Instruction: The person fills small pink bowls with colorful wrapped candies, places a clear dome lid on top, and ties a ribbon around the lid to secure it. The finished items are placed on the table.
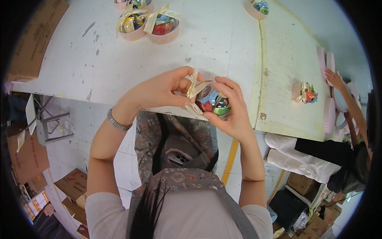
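Observation:
Just above the near edge of the white table, my right hand is wrapped round a small round gift box with a clear lid. Colourful wrapped pieces show through that lid, red, green, blue and dark ones. A cream ribbon sits at the box's left side. My left hand has its thumb and fingers closed on this ribbon. The box is tilted, with its clear face turned partly toward me. My right palm hides the box's right side.
Several similar ribboned boxes stand at the table's far left, and another box at the far right. On the right-hand table is a filled box near a co-worker's hand and pink round parts. A carton occupies the left corner.

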{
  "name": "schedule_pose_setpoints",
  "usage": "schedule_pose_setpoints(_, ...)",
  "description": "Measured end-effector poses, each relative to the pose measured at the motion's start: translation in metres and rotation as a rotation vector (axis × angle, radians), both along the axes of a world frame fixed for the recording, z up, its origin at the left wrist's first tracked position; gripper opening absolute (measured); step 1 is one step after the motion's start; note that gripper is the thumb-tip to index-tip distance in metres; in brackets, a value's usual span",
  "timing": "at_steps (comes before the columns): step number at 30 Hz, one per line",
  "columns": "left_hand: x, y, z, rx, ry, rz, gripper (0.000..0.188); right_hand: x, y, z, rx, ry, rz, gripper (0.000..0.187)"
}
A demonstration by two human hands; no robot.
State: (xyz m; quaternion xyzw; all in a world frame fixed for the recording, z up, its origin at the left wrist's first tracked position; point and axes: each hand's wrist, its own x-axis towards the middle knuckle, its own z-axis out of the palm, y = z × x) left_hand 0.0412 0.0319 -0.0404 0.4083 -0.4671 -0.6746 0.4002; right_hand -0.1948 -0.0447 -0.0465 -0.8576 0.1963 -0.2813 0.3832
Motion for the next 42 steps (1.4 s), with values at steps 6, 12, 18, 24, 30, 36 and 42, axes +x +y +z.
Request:
schedule_pose_setpoints(6, 0.005, 0.003, -0.025, 0.154, 0.534, 0.011, 0.051, 0.004, 0.006, 0.009, -0.094, 0.045, -0.026, 0.066)
schedule_pose_setpoints(12, -0.033, 0.022, -0.041, 0.053, 0.561, 0.405, 0.047, 0.018, 0.015, 0.013, -0.367, 0.135, -0.101, 0.067)
schedule_pose_setpoints(18, -0.028, 0.003, -0.001, 0.03, 0.177, 0.38, 0.059, 0.011, 0.016, 0.016, -0.485, 0.171, -0.086, 0.073)
schedule_pose_setpoints(24, -0.039, -0.005, 0.008, -0.116, -0.198, 0.331, 0.059, 0.018, 0.012, 0.013, -0.365, 0.159, -0.136, 0.091)
schedule_pose_setpoints(30, -0.024, -0.016, 0.024, -0.286, -0.601, 0.356, 0.065, 0.024, -0.017, 0.021, -0.162, 0.135, 0.068, 0.103)
schedule_pose_setpoints(36, -0.021, -0.023, 0.054, -0.175, -0.868, 0.19, 0.085, 0.027, -0.047, 0.032, -0.214, 0.279, 0.235, 0.09)
schedule_pose_setpoints(42, -0.006, -0.038, 0.058, -0.104, -0.898, 0.104, 0.089, 0.046, -0.049, 0.024, -0.383, 0.292, 0.109, 0.079)
